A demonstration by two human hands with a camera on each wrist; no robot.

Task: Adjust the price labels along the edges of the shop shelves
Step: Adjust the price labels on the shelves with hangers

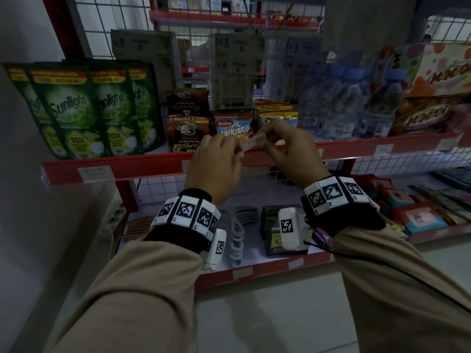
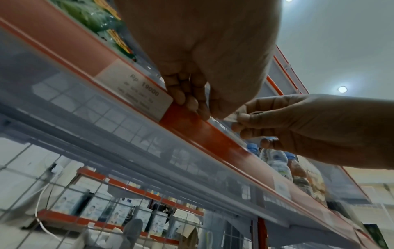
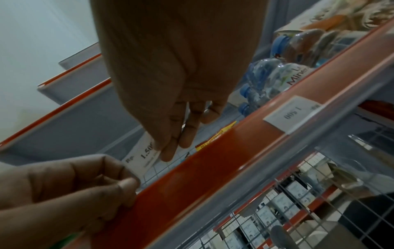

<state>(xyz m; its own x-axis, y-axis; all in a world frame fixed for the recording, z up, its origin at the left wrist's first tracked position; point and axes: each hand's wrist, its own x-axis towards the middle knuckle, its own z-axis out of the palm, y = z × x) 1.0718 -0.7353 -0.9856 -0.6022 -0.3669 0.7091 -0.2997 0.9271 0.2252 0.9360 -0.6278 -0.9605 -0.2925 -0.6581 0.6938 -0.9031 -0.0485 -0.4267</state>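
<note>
A small white price label printed "Rp 1.500" is held free in the air just above the red edge rail of the middle shelf. My left hand pinches its left end and my right hand pinches its right end. In the left wrist view the left fingertips also touch the rail, right beside a seated "Rp 19000" label. The stretch of rail under the hands holds no label. Further labels sit in the rail at the left and right.
Behind the rail stand green Sunlight pouches, coffee packs, Malkist biscuit packs and water bottles. A lower red shelf carries small goods below my wrists. A white wall closes the left side.
</note>
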